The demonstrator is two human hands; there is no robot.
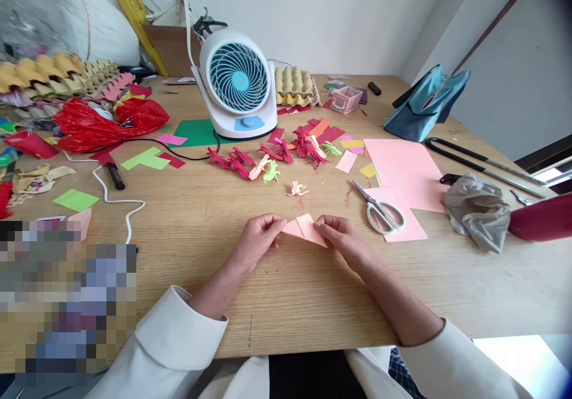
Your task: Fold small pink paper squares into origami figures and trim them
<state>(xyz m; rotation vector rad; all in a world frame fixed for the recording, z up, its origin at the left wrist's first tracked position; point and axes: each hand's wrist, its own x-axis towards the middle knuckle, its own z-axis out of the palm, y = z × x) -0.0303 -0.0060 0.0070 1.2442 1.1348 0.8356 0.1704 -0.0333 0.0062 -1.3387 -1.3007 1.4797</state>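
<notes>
A folded piece of light pink paper is held between my two hands above the wooden table. My left hand pinches its left corner between thumb and fingers. On the right corner, the thumb and fingers of my right hand are closed. A small pale pink folded figure lies just beyond the paper. Farther back is a cluster of red folded figures with some pale pink and green ones. Scissors with white handles rest on pink sheets to the right of my right hand.
A white fan stands at the back, its cable running left. Red plastic bags, egg cartons and green paper pieces lie left. At right are a grey cloth, a red cylindrical object and a blue bag.
</notes>
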